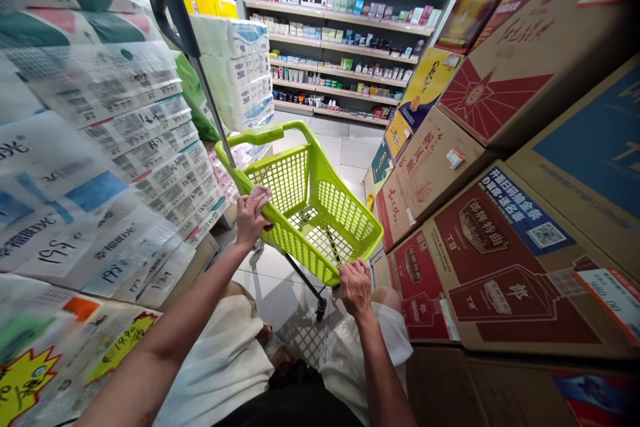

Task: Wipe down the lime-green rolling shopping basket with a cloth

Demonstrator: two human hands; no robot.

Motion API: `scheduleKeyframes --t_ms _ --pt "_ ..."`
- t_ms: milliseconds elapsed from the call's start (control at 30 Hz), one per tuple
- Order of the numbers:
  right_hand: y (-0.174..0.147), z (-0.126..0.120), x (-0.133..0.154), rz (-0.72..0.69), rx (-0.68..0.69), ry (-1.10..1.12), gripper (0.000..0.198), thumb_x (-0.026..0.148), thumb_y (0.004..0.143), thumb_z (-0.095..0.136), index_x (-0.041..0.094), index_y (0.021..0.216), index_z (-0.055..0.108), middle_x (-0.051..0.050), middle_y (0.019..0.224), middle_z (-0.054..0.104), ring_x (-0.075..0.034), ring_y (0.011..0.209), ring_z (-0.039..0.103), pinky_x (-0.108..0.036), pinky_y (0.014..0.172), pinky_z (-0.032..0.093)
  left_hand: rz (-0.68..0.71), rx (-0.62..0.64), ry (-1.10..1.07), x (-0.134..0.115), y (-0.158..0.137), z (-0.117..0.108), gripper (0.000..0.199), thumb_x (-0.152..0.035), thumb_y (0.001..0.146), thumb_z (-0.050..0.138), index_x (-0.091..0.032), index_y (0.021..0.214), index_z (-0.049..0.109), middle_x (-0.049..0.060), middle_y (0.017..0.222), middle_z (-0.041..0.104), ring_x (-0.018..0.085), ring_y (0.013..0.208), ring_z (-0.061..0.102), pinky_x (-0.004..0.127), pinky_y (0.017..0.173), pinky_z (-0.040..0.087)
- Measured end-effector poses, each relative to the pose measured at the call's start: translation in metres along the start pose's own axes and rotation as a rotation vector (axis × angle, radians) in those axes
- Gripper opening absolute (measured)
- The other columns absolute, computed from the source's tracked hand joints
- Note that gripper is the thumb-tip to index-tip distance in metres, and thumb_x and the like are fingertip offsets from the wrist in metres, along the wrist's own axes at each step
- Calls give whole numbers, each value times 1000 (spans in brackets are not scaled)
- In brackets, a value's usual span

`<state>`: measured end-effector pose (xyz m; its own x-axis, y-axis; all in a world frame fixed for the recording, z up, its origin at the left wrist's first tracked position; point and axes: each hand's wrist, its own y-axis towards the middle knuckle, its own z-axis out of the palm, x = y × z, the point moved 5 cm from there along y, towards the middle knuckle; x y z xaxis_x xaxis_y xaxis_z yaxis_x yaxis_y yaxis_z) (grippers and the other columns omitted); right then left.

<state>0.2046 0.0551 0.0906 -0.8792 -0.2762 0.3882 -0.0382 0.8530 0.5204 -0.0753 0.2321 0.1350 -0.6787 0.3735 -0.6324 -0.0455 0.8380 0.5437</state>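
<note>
The green trolley [303, 250] stands on the tiled floor [355, 153], my left grip [253, 217] pressing a pink cloth [260, 195] on its left edge, my right grip [356, 285] curled over its nearest corner, so uneven pushing could roll it into the stacked cartons [410, 173].

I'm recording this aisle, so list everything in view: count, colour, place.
cart: one, lime green, centre
cloth: one, pink, cart's left rim
loop handle: one, dark grey, upper left
wrapped packs: many, mostly white, left
signs: two, yellow, lower left
cartons: many, brown and red, right
price tags: several, white, on cartons
shelving: one, grey, back
small goods: many, mixed colours, on shelving
floor: one, pale tiled, beneath
shorts: one pair, white, bottom
left hand: one, bare, on cart's left rim
right hand: one, bare, on cart's near corner
</note>
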Motion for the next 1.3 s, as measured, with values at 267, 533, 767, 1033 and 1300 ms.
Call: scheduleKeyframes --t_ms 267,533,767,1033,1300 --pt "-4 -1 -13 48 -55 248 45 29 109 23 25 101 68 -3 95 72 -21 92 63 -47 119 33 -35 16 -89 -34 -52 33 46 -6 84 59 -21 125 76 11 117 54 25 103 63 44 96 61" --pt "-9 -2 -28 83 -97 405 52 40 111 20 25 113 70 -4 105 74 -21 99 67 -53 124 29 25 108 -184 -74 -108 62 52 -5 83 57 -24 128 74 9 117 54 24 109 62 41 100 59" --pt "-12 -12 -35 278 -283 688 57 48 110 18 25 114 70 -6 115 74 -22 112 69 -53 128 28 264 349 -310 -119 -167 90 57 -1 81 54 -26 128 74 10 123 54 24 117 61 37 100 58" --pt "-7 -18 -37 334 -287 788 59 51 109 21 23 111 72 -5 107 75 -22 109 69 -52 130 27 282 300 -306 -118 -184 102 42 -3 81 55 -24 113 73 10 116 55 23 108 61 37 97 58" --pt "-9 -10 -36 347 -272 775 62 53 108 18 24 112 73 -5 111 75 -22 108 70 -51 125 33 -75 146 -341 -86 -173 103 16 -13 88 56 -21 101 62 7 103 55 23 98 61 40 96 54"
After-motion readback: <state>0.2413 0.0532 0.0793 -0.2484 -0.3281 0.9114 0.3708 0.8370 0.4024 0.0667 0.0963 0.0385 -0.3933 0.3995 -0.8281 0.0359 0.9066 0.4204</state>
